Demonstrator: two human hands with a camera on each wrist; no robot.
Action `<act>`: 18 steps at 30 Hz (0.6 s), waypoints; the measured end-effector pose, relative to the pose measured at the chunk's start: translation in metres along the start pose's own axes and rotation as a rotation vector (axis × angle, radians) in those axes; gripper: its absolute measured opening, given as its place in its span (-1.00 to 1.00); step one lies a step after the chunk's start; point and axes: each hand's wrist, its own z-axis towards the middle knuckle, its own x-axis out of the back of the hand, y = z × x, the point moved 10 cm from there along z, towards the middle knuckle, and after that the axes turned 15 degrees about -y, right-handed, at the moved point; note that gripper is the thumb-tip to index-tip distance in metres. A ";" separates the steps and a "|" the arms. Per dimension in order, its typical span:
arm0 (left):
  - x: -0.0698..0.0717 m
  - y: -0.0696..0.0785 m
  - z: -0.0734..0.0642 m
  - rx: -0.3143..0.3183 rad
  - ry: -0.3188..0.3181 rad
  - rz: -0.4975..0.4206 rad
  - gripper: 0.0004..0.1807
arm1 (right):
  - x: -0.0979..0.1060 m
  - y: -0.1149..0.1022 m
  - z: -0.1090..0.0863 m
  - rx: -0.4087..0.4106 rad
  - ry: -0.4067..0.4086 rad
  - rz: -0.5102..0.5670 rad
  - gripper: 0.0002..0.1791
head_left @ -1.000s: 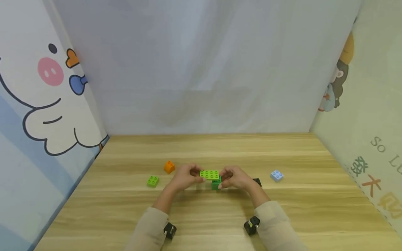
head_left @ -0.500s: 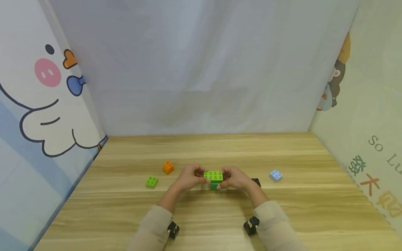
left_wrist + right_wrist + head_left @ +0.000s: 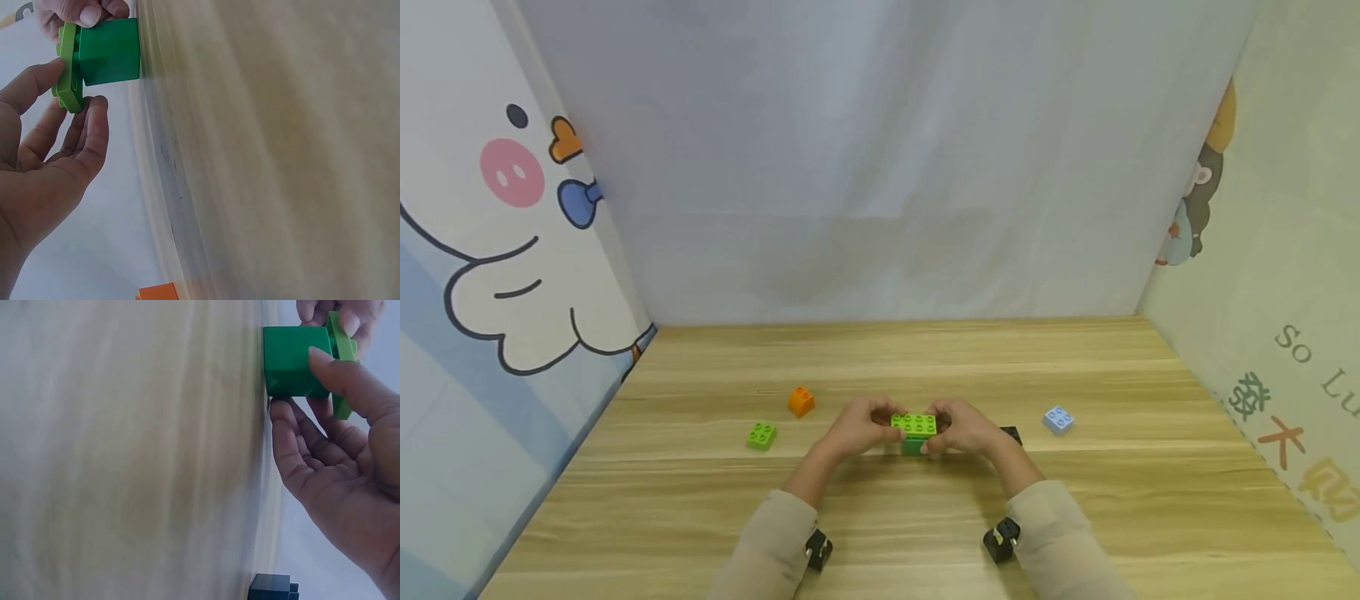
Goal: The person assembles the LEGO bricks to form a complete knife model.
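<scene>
My left hand (image 3: 859, 429) pinches the end of a flat lime-green building brick (image 3: 914, 426) with two rows of studs. Directly below it is a dark green block (image 3: 913, 447), which my right hand (image 3: 964, 427) grips by its side, thumb in front and fingers behind. In the left wrist view the lime brick (image 3: 69, 75) lies over the studded top of the dark green block (image 3: 111, 53), overhanging it towards the left hand. From the right wrist view, the dark green block (image 3: 294, 361) appears to stand on the table; whether the studs are fully pressed in, I cannot tell.
On the wooden table (image 3: 880, 517), an orange sloped brick (image 3: 801, 402) and a small lime brick (image 3: 762, 435) lie to the left. To the right are a light blue brick (image 3: 1058, 420) and a black brick (image 3: 1012, 435), partly hidden by the right forearm. A grey-white curtain (image 3: 880, 167) hangs behind.
The left hand has moved the flat lime brick rightward and slightly down, from left of centre to over the dark green block. The right hand keeps its grip almost in place.
</scene>
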 end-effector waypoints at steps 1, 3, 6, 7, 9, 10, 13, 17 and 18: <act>-0.001 0.004 -0.002 -0.001 -0.002 -0.002 -0.67 | 0.000 0.001 0.000 -0.004 0.002 -0.006 -0.66; -0.001 0.004 -0.002 0.006 -0.006 -0.011 -0.66 | 0.000 0.001 0.001 -0.009 0.005 -0.016 -0.66; -0.001 0.004 -0.002 0.012 -0.010 0.001 -0.66 | 0.000 0.007 0.004 -0.018 0.012 -0.033 -0.65; -0.002 0.004 -0.001 0.012 -0.012 0.007 -0.66 | 0.001 0.012 0.007 -0.019 0.016 -0.039 -0.65; -0.002 -0.001 0.002 0.020 -0.013 0.027 -0.66 | 0.001 0.012 0.007 -0.016 0.012 -0.049 -0.64; -0.002 -0.001 0.003 0.019 -0.015 0.037 -0.67 | 0.001 0.013 0.008 -0.014 0.010 -0.054 -0.65; -0.002 0.001 0.003 0.018 -0.018 0.054 -0.68 | 0.001 0.012 0.008 -0.007 0.007 -0.072 -0.65; -0.003 0.003 0.004 0.013 -0.027 0.078 -0.68 | 0.000 0.010 0.008 -0.007 -0.002 -0.082 -0.65; -0.003 0.003 0.004 0.012 -0.029 0.082 -0.68 | 0.000 0.010 0.008 -0.008 -0.005 -0.082 -0.65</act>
